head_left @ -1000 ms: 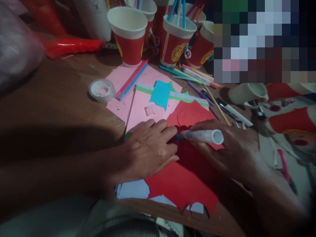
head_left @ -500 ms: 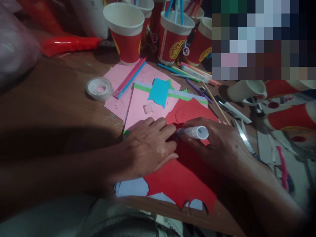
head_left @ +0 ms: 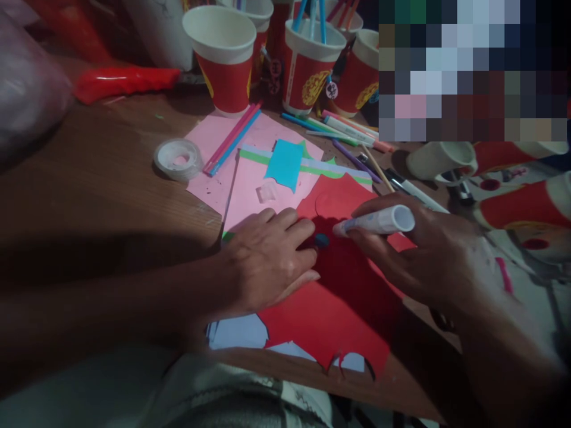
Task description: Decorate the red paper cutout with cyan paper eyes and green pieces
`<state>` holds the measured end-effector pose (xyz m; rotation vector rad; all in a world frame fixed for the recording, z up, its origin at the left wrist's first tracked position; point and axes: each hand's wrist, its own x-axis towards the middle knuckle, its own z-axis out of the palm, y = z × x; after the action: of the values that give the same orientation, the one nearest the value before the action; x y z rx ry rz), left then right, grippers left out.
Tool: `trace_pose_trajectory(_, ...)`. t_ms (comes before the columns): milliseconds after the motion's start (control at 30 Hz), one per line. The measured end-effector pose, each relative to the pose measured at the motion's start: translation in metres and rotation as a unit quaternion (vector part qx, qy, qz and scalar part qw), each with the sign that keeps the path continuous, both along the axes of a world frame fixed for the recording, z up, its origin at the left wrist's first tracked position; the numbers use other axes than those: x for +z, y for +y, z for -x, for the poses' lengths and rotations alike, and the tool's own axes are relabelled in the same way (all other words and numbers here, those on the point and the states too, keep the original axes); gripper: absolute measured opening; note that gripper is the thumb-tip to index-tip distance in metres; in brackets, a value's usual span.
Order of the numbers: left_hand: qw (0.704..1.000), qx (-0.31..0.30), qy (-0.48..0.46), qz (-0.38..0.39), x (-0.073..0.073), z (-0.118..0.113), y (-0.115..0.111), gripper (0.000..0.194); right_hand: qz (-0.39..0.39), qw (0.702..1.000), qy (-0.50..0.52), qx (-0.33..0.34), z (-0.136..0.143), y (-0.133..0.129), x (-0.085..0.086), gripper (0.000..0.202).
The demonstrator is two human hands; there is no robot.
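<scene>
My left hand [head_left: 276, 258] presses down on a large red paper [head_left: 343, 285] with cut, curved edges; its fingers are bent around something small and dark blue [head_left: 321, 240] at their tips. My right hand [head_left: 401, 238] grips a white marker [head_left: 379, 221], its tip pointing left, just above the red paper. A curved line shows on the red paper above the fingers. Pink sheets [head_left: 250, 178] lie beneath, with a blue paper piece [head_left: 285, 161] on them. White paper [head_left: 238, 331] sticks out below the red sheet.
Red and white cups [head_left: 223, 59] stand at the back, some holding sticks. A tape roll [head_left: 177, 159] sits left of the pink paper. Several pens [head_left: 352, 132] lie behind the red sheet. A plastic bag [head_left: 31, 89] is at the far left, and more cups [head_left: 526, 202] are at the right.
My right hand has moved right with the marker, away from my left fingertips, uncovering the small dark blue thing. The scissors on the right are now largely hidden by that hand.
</scene>
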<state>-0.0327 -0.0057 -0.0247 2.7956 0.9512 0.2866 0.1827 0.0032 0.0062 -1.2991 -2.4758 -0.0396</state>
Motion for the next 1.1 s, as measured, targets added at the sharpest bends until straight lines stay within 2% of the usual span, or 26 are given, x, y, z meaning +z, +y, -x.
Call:
trace_pose_trajectory(133, 1.000, -0.001, 0.000, 0.007, 0.000, 0.000, 0.000, 0.027, 0.021, 0.999, 0.023, 0.017, 0.004, -0.001, -0.001, 0.009)
trace_pose_trajectory(333, 1.000, -0.002, -0.016, 0.006, -0.001, 0.000, -0.001, 0.028, 0.134, 0.989, 0.031, 0.058, 0.012, -0.002, -0.007, 0.017)
trace_pose_trajectory(567, 1.000, -0.009, -0.005, -0.003, -0.001, 0.000, 0.000, 0.028, 0.103, 0.994, -0.038, 0.024, 0.009, 0.000, -0.005, 0.020)
trace_pose_trajectory(700, 1.000, -0.005, -0.007, -0.009, -0.001, 0.000, -0.001, 0.030, 0.065, 0.998, -0.014, 0.005, -0.001, 0.001, 0.004, 0.012)
trace_pose_trajectory(867, 0.999, -0.001, -0.034, -0.024, -0.006, 0.000, 0.001, 0.027, 0.091, 0.994, 0.050, 0.018, -0.005, 0.001, 0.012, 0.005)
trace_pose_trajectory(1100, 0.994, 0.010, -0.106, -0.009, -0.015, 0.000, 0.010, 0.025, 0.203, 0.976, 0.059, 0.056, -0.005, 0.001, -0.002, 0.013)
